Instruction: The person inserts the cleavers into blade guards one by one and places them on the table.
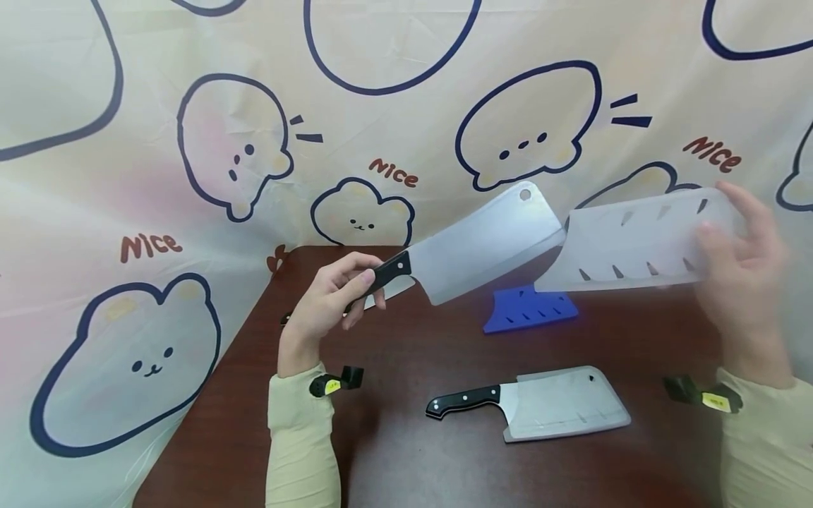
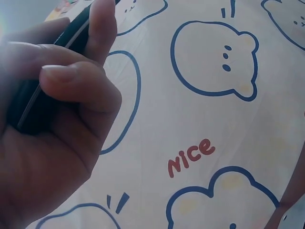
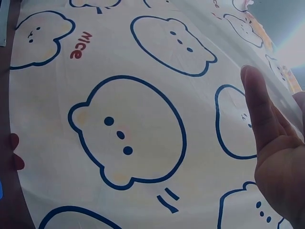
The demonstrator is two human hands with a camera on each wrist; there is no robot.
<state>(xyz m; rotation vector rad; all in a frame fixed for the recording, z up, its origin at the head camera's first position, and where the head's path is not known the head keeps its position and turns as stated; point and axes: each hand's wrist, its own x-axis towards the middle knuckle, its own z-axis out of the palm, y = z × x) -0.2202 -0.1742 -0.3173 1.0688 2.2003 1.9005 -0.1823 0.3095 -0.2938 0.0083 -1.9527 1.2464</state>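
My left hand (image 1: pixel 327 300) grips the black riveted handle of a cleaver (image 1: pixel 485 240) and holds it in the air, blade tilted up to the right. In the left wrist view, the fingers of this hand (image 2: pixel 71 100) curl round the dark handle. A translucent white blade cover (image 1: pixel 635 243) with small slits is pinched at its far end by my right hand (image 1: pixel 743 268), which is blurred. The cover's open end meets the cleaver's front corner; whether the blade is inside cannot be told. The right wrist view shows only part of the right hand (image 3: pixel 276 138).
On the dark brown table (image 1: pixel 406 466) lies a second cleaver (image 1: pixel 464 401), its blade in a whitish cover. A blue blade cover (image 1: pixel 530 312) is farther back. Another knife (image 1: pixel 394 289) lies partly hidden behind the left hand. A printed cloth (image 1: pixel 381 127) hangs behind the table.
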